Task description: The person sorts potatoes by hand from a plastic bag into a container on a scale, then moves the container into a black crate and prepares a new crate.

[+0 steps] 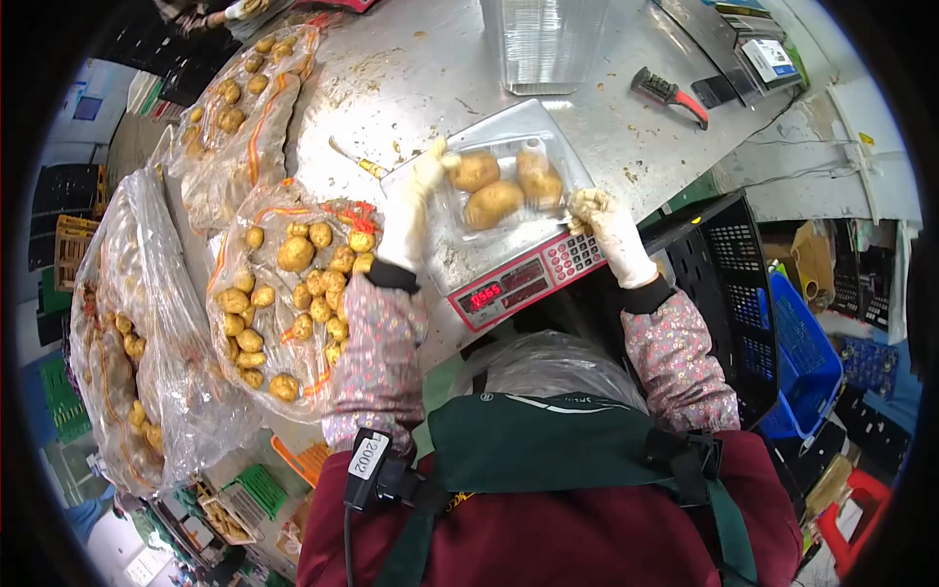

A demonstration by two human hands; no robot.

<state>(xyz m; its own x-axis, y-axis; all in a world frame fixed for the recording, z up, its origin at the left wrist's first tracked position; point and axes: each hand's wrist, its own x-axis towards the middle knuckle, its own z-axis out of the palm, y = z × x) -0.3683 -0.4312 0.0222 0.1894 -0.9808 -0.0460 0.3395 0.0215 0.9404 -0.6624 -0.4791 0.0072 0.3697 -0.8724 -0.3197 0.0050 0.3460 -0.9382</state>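
Gloved left hand (pixel 411 210) and right hand (pixel 608 227) gripping opposite edges of a clear tray (pixel 501 186) holding three potatoes (pixel 494 203), resting on a scale (pixel 509 264) with red digits lit. Beside it on the steel tabletop (pixel 430 59), open bags of potatoes (pixel 289 293).

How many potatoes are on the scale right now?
3, in a clear tray on the scale: one at the left, one in front, one at the right. More could be hidden beneath.
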